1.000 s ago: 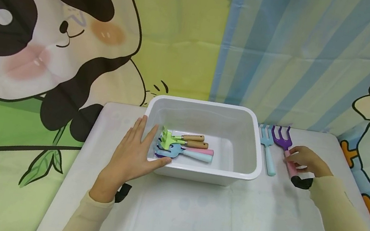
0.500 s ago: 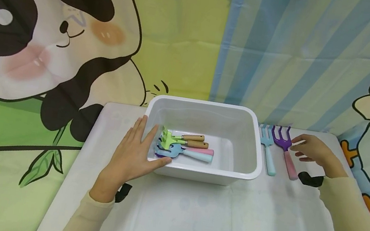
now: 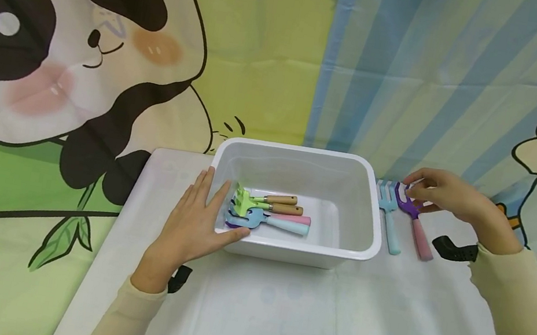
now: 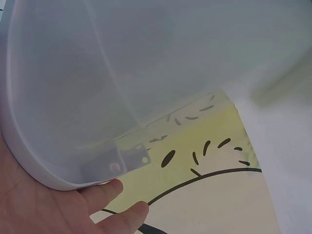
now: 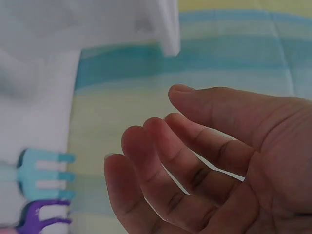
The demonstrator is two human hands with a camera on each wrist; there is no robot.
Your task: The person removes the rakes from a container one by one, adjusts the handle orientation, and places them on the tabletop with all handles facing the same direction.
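Observation:
My left hand (image 3: 187, 231) rests with spread, straight fingers against the left wall of a white plastic tub (image 3: 293, 246); the left wrist view shows the fingers under its rim. My right hand (image 3: 446, 194) hovers over the tines of a purple garden hand fork with a pink handle (image 3: 422, 238). Its relaxed fingers hold nothing in the right wrist view. Beside that fork lies a light-blue hand fork (image 3: 392, 231), right of the tub. Inside the tub are green hand tools with wooden handles (image 3: 285, 209), a light-blue hand fork (image 3: 285, 226) and a partly hidden pink-handled tool (image 3: 299, 219).
A white-covered table (image 3: 276, 321) bears everything. A printed cloth (image 3: 270, 56) with a panda and stripes hangs right behind the tub and the table's back edge. Black straps show at both wrists.
My right hand has left the pink handle and moved up and away to the fork's tines. The purple fork has stayed in place. My left hand has not moved.

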